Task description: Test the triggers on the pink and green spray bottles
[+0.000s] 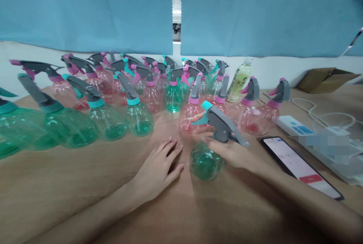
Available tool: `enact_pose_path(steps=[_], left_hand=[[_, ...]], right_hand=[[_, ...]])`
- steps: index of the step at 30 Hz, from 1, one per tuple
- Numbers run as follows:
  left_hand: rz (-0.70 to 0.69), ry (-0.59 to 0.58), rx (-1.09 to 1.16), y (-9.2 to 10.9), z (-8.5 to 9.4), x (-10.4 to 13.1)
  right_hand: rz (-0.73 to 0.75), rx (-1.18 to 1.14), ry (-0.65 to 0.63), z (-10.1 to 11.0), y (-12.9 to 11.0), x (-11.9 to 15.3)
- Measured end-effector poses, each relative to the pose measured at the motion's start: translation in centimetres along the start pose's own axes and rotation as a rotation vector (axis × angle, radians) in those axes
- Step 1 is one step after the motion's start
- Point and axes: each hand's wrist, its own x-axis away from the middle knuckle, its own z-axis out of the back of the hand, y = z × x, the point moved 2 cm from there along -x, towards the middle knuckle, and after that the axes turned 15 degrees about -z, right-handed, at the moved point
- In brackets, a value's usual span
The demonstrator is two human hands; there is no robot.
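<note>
My right hand [224, 149] is wrapped round the neck of a green spray bottle [206, 162] with a grey and turquoise trigger head. The bottle tilts a little, its nozzle pointing to the upper left. To its left, my left hand [161, 161] lies on the table with fingers stretched out, holding nothing. Just behind the held bottle stands a pink spray bottle [189, 113], partly covered by my right fingers. A green spray bottle [139, 119] with a turquoise collar stands beyond my left hand.
Several more green and pink spray bottles crowd the back and left of the wooden table [99, 187]. On the right lie a phone [300, 166], a white power strip [296, 125] and cables [314, 111]. A drink bottle [239, 81] and an open cardboard box [323, 80] stand behind.
</note>
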Motion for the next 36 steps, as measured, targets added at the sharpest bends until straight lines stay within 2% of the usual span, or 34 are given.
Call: enact_pose_path(steps=[4, 14, 18, 22, 28, 36], left_hand=[[0.002, -0.007, 0.003, 0.0, 0.0, 0.0], [0.003, -0.007, 0.016, 0.1, 0.0, 0.0], [0.007, -0.013, 0.009, 0.0, 0.0, 0.0], [0.008, -0.026, -0.003, 0.0, -0.1, 0.0], [0.009, -0.03, 0.009, 0.1, 0.0, 0.0], [0.0, -0.026, -0.006, 0.0, -0.2, 0.0]], right_hand=[[-0.06, -0.072, -0.014, -0.2, 0.1, 0.1], [-0.031, -0.135, -0.024, -0.7, 0.9, 0.0], [-0.03, -0.065, -0.053, -1.0, 2.0, 0.0], [-0.068, 0.025, -0.008, -1.0, 2.8, 0.2], [-0.029, 0.015, -0.043, -0.5, 1.5, 0.2], [-0.051, -0.011, -0.028, -0.7, 1.4, 0.2]])
